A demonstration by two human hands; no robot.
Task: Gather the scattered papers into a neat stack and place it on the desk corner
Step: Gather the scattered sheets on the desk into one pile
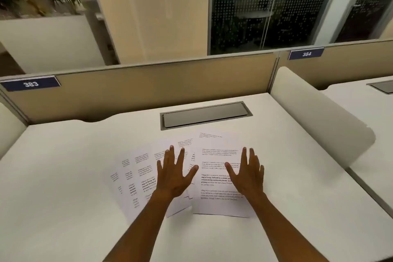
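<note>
Several printed white papers (pixel 214 155) lie fanned out and overlapping in the middle of the white desk (pixel 63 176). The left sheets (pixel 131 178) are angled and spread apart; one sheet on the right lies nearly straight. My left hand (pixel 173 173) is flat with fingers spread over the middle of the fan. My right hand (pixel 246 173) is flat with fingers spread over the right sheet. Neither hand holds a sheet.
A grey cable hatch (pixel 205 114) is set into the desk just beyond the papers. A beige partition (pixel 148 89) with a "383" label (pixel 30 83) closes the back. A rounded white divider (pixel 319 121) bounds the right side; another stands at the left.
</note>
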